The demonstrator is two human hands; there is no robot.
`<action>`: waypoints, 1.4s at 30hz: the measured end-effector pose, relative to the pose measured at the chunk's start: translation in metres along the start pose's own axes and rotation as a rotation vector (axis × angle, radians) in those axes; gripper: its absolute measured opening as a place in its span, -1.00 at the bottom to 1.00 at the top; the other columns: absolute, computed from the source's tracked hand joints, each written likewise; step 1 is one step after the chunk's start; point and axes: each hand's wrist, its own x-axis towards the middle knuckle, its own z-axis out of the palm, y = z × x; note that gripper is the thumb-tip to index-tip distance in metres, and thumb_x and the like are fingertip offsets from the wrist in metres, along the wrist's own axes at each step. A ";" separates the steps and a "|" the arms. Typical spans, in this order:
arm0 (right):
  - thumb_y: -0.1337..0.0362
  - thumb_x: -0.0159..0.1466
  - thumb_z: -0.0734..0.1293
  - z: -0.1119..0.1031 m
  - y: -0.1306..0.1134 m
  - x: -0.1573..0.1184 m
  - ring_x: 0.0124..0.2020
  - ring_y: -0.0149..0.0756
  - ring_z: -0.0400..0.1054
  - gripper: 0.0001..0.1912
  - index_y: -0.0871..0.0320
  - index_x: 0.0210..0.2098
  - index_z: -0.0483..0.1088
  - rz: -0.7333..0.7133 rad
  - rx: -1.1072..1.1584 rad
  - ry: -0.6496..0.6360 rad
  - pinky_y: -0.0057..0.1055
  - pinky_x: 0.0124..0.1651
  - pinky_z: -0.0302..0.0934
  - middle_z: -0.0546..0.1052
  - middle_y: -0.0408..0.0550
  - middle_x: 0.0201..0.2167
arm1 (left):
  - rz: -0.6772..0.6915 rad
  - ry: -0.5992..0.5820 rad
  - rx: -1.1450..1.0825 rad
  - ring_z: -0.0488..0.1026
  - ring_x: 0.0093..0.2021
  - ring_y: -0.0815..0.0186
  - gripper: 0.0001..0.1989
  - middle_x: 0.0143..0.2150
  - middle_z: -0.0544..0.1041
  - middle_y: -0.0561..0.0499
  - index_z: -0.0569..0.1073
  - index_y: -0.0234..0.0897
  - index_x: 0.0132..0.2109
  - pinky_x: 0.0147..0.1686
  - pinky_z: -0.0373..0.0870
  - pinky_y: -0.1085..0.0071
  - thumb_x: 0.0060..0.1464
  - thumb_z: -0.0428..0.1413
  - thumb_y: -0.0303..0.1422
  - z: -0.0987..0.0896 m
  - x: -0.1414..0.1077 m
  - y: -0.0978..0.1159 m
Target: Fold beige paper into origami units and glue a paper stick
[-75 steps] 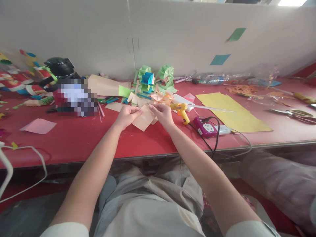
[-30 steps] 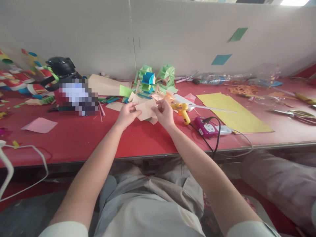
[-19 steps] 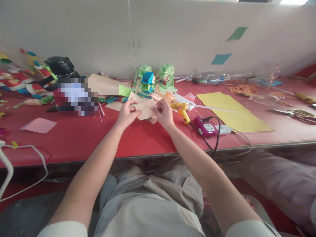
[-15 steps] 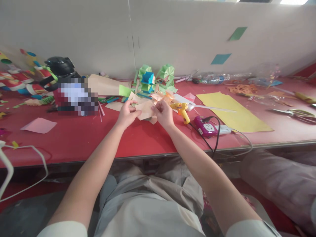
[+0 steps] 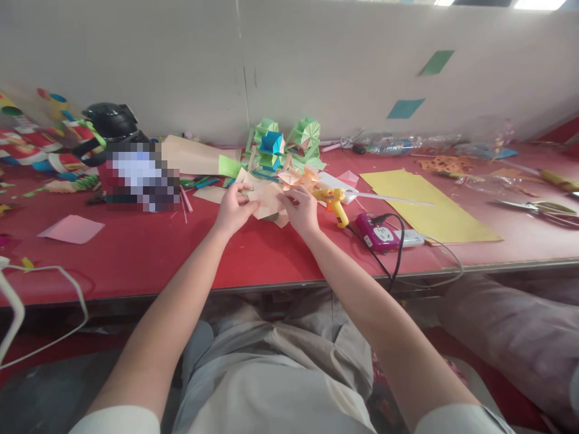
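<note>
Between my hands is a small sheet of tan paper (image 5: 266,201), held just above the red table. My left hand (image 5: 235,210) pinches its left edge between thumb and fingers. On the opposite edge, my right hand (image 5: 300,209) grips it with thumb and fingertips. More tan paper lies under and behind the sheet. Peach folded paper pieces (image 5: 298,176) sit just beyond my right hand. Behind them stand green folded paper shapes (image 5: 305,134) and a blue one (image 5: 271,143). A yellow glue gun (image 5: 335,204) lies right of my right hand.
A purple power socket (image 5: 379,231) with cables sits near the table's front edge. Yellow paper (image 5: 434,205) and scissors (image 5: 538,207) lie to the right. Leftward are pink paper (image 5: 71,229) and a black-lidded container (image 5: 110,120). Plastic bottles (image 5: 393,144) lie along the wall.
The fingers of my right hand have shifted slightly on the paper's edge. My left hand and the sheet look almost the same.
</note>
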 end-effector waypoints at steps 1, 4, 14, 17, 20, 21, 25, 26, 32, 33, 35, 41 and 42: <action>0.13 0.29 0.36 0.000 0.001 0.000 -0.39 -0.32 0.32 -0.77 0.12 -0.42 0.50 0.003 -0.019 0.002 -0.34 -0.29 0.26 0.43 -0.09 -0.43 | 0.000 0.001 0.006 0.57 -0.34 0.21 -0.54 -0.37 0.59 0.02 0.37 -0.21 -0.06 -0.37 0.42 0.38 -0.16 0.28 -0.41 0.000 0.000 0.000; 0.15 0.28 0.37 0.001 0.003 -0.001 -0.41 -0.33 0.32 -0.84 0.10 -0.25 0.49 0.038 -0.033 0.003 -0.34 -0.27 0.27 0.43 -0.15 -0.46 | -0.009 -0.008 -0.007 0.58 -0.36 0.22 -0.54 -0.36 0.60 0.01 0.36 -0.21 -0.05 -0.37 0.43 0.38 -0.15 0.27 -0.42 0.001 -0.001 0.001; 0.20 0.27 0.35 0.001 0.004 -0.002 -0.41 -0.34 0.34 -0.84 0.08 -0.38 0.30 0.012 0.007 -0.031 -0.35 -0.28 0.28 0.44 -0.16 -0.45 | -0.006 -0.017 -0.019 0.58 -0.38 0.22 -0.57 -0.39 0.60 0.02 0.34 -0.20 -0.07 -0.40 0.42 0.39 -0.13 0.26 -0.42 0.001 0.000 -0.001; 0.11 0.30 0.35 0.000 0.001 -0.001 -0.40 -0.33 0.31 -0.72 0.10 -0.46 0.32 -0.015 -0.015 -0.053 -0.34 -0.25 0.30 0.41 -0.13 -0.45 | 0.009 -0.006 0.007 0.58 -0.37 0.21 -0.57 -0.36 0.61 0.00 0.35 -0.21 -0.07 -0.39 0.44 0.37 -0.13 0.25 -0.43 0.000 0.000 -0.002; 0.03 0.34 0.30 -0.001 -0.004 -0.002 -0.30 -0.28 0.36 -0.64 0.13 -0.46 0.41 -0.035 0.006 -0.099 -0.34 -0.26 0.33 0.45 -0.03 -0.35 | 0.031 0.021 0.048 0.59 -0.34 0.20 -0.56 -0.32 0.62 -0.02 0.38 -0.22 -0.05 -0.36 0.46 0.36 -0.14 0.26 -0.42 -0.001 0.001 -0.002; 0.01 0.35 0.29 -0.001 -0.005 -0.002 -0.25 -0.25 0.39 -0.64 0.14 -0.41 0.46 -0.037 0.021 -0.126 -0.34 -0.27 0.35 0.47 0.01 -0.28 | 0.034 0.030 0.064 0.59 -0.33 0.19 -0.57 -0.32 0.62 -0.03 0.40 -0.23 -0.05 -0.35 0.47 0.35 -0.13 0.26 -0.41 -0.001 0.001 -0.001; 0.05 0.34 0.32 0.001 -0.005 -0.004 0.02 -0.11 0.41 -0.68 0.10 -0.08 0.57 -0.149 0.025 -0.247 -0.23 -0.08 0.42 0.48 0.12 0.02 | 0.043 0.037 0.108 0.61 -0.26 0.15 -0.67 -0.31 0.65 -0.06 0.49 -0.28 -0.13 -0.29 0.48 0.34 -0.10 0.28 -0.36 -0.002 0.001 -0.002; 0.09 0.36 0.32 0.001 -0.005 -0.005 0.08 -0.09 0.39 -0.68 0.08 -0.02 0.56 -0.200 0.010 -0.259 -0.18 0.01 0.41 0.46 0.13 0.07 | 0.049 0.027 0.107 0.61 -0.24 0.14 -0.71 -0.31 0.65 -0.06 0.51 -0.29 -0.16 -0.27 0.49 0.35 -0.09 0.28 -0.34 -0.002 0.002 -0.002; 0.25 0.41 0.23 0.001 -0.006 -0.007 0.09 -0.09 0.37 -0.66 0.02 0.09 0.53 -0.359 -0.152 -0.314 -0.09 0.14 0.35 0.40 0.14 0.17 | 0.058 -0.029 0.000 0.61 -0.23 0.16 -0.72 -0.34 0.65 -0.03 0.52 -0.29 -0.23 -0.27 0.49 0.39 -0.11 0.32 -0.27 0.002 0.003 -0.006; 0.25 0.42 0.22 0.001 -0.008 -0.007 0.09 -0.10 0.37 -0.65 0.03 0.11 0.52 -0.364 -0.173 -0.325 -0.10 0.14 0.35 0.39 0.15 0.18 | 0.040 -0.037 -0.049 0.61 -0.25 0.18 -0.72 -0.34 0.64 -0.02 0.51 -0.29 -0.24 -0.26 0.50 0.39 -0.12 0.33 -0.29 0.004 0.002 -0.005; 0.26 0.43 0.21 0.001 -0.010 -0.008 0.11 -0.10 0.36 -0.64 0.05 0.13 0.50 -0.363 -0.207 -0.335 -0.12 0.15 0.34 0.38 0.17 0.19 | -0.027 -0.065 -0.163 0.59 -0.29 0.23 -0.69 -0.35 0.63 0.00 0.50 -0.30 -0.23 -0.23 0.53 0.36 -0.16 0.33 -0.32 0.006 -0.001 0.000; 0.31 0.42 0.19 0.000 -0.012 -0.008 0.09 -0.07 0.36 -0.62 0.01 0.14 0.49 -0.347 -0.266 -0.333 -0.04 0.15 0.34 0.37 0.15 0.21 | -0.219 -0.176 -0.342 0.59 -0.28 0.27 -0.64 -0.33 0.59 0.02 0.46 -0.31 -0.16 -0.05 0.57 0.19 -0.18 0.31 -0.41 0.008 -0.007 0.016; 0.32 0.41 0.19 0.000 -0.012 -0.008 0.10 -0.07 0.35 -0.62 0.00 0.14 0.49 -0.349 -0.270 -0.333 -0.02 0.15 0.34 0.37 0.15 0.21 | -0.233 -0.187 -0.354 0.59 -0.27 0.27 -0.67 -0.32 0.58 0.01 0.46 -0.30 -0.18 -0.06 0.57 0.19 -0.15 0.30 -0.38 0.007 -0.007 0.017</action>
